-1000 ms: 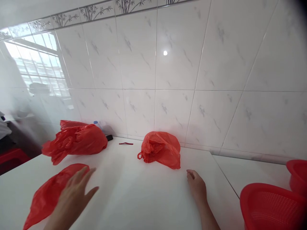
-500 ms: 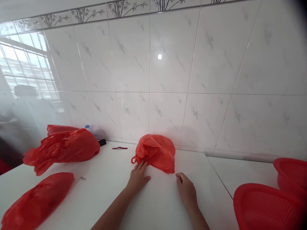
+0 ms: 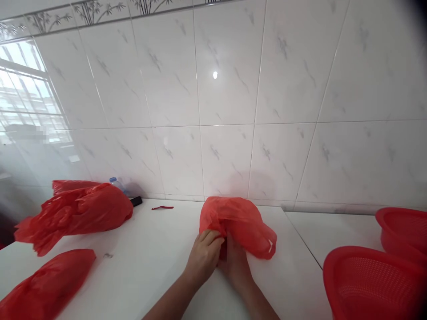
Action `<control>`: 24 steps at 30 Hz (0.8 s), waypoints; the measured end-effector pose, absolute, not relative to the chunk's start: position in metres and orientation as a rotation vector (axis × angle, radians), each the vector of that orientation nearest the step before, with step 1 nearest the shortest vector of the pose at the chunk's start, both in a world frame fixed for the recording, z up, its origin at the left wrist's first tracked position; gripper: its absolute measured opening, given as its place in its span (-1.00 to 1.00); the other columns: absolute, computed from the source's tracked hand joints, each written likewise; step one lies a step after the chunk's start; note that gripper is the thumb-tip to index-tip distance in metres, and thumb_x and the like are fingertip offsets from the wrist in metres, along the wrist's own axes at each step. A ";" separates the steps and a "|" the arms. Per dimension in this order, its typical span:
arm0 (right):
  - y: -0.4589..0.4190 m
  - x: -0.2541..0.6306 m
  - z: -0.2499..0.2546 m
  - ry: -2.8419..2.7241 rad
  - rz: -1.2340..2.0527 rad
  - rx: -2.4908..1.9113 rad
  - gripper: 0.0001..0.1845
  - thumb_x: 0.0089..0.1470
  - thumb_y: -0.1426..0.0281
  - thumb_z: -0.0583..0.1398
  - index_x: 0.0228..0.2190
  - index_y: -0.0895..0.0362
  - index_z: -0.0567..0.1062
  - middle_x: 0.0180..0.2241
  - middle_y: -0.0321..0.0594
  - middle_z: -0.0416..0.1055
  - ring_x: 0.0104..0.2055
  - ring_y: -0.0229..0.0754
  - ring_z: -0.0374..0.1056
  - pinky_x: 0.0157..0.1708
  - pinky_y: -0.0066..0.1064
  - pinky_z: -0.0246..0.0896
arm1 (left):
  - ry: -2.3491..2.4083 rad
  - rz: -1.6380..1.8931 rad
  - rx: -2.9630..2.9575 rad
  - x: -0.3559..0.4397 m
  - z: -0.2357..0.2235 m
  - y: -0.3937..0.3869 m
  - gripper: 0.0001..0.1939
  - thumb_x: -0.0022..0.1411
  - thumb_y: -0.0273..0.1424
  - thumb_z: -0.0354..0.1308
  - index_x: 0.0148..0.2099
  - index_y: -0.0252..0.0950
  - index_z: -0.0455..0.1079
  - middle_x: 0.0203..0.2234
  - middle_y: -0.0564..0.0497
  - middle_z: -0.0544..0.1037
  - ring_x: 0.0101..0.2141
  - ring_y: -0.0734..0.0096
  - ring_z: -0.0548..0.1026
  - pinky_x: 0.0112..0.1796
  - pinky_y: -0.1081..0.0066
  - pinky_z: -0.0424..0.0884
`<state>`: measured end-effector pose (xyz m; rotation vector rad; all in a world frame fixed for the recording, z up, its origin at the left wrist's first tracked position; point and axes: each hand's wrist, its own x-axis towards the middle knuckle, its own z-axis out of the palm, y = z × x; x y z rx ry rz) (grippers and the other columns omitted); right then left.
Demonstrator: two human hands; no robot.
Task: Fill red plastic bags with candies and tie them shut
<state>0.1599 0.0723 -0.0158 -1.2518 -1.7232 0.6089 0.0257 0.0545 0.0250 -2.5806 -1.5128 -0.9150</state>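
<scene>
A red plastic bag (image 3: 243,222) with something inside lies on the white table (image 3: 150,249) near the tiled wall. My left hand (image 3: 204,257) has its fingers curled round the bag's near left end. Pressed against it, my right hand (image 3: 236,263) grips the same end of the bag from the right, its fingers partly hidden by the left hand and the plastic.
Two more red bags lie at the left, a full one (image 3: 75,213) and a flatter one (image 3: 43,289). A small bottle (image 3: 116,183), a dark object (image 3: 136,201) and a red strip (image 3: 162,207) sit by the wall. Two red baskets (image 3: 370,284) (image 3: 402,229) stand at the right.
My left hand crossed from the flat bag at the left to the middle bag. Both hands closed on the bag's near end, and the bag shifted a little towards me and to the right.
</scene>
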 end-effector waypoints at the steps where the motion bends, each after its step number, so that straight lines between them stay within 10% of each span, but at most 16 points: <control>1: 0.073 0.160 -0.018 -1.745 0.591 -1.240 -0.28 -0.13 0.41 0.19 0.12 0.12 0.19 -0.15 -0.12 0.42 -0.18 -0.03 0.35 -0.20 -0.25 0.27 | -1.519 -0.873 -2.592 0.025 0.027 0.064 -0.68 0.27 -0.46 -0.09 -0.02 -0.14 0.39 0.05 -0.03 0.38 0.09 0.16 0.24 0.08 0.11 0.17; 6: 0.076 0.163 -0.030 -1.680 0.560 -1.355 -0.26 -0.14 0.62 0.01 0.15 0.24 0.13 -0.13 -0.01 0.40 -0.18 -0.07 0.32 -0.19 -0.26 0.22 | -1.666 -0.742 -2.537 0.021 0.022 0.112 -0.64 0.28 -0.36 -0.10 0.07 -0.07 0.33 0.24 0.01 0.12 0.21 0.02 0.04 0.08 -0.06 0.09; 10: 0.075 0.170 -0.026 -1.635 0.615 -1.374 -0.54 -0.23 0.64 0.01 -0.27 0.10 0.48 -0.31 -0.19 0.45 -0.24 -0.12 0.32 -0.20 -0.34 0.16 | -1.726 -0.704 -2.484 0.021 0.014 0.134 -0.59 0.22 -0.43 -0.05 0.11 -0.07 0.30 0.26 0.01 0.08 0.23 0.03 -0.01 0.10 -0.06 0.04; 18: 0.073 0.189 -0.012 -1.390 0.932 -1.337 -0.87 -0.31 0.51 0.00 -0.62 0.09 0.31 -0.56 -0.30 0.32 -0.46 -0.22 0.19 -0.42 -0.41 0.08 | -1.789 -0.659 -2.381 0.017 0.012 0.158 -0.50 0.20 -0.53 -0.10 0.15 -0.08 0.26 0.24 0.01 0.13 0.21 0.20 0.06 0.11 0.16 0.09; 24: 0.043 0.222 -0.012 -1.299 1.385 -1.132 -0.88 -0.48 0.48 -0.03 -0.71 0.11 0.26 -0.71 -0.38 0.15 -0.61 -0.33 0.05 -0.56 -0.48 -0.05 | -2.004 -0.645 -2.186 -0.010 0.002 0.180 -0.45 0.20 -0.59 -0.15 0.20 -0.13 0.20 0.25 -0.09 0.12 0.24 -0.01 -0.02 0.08 -0.07 0.08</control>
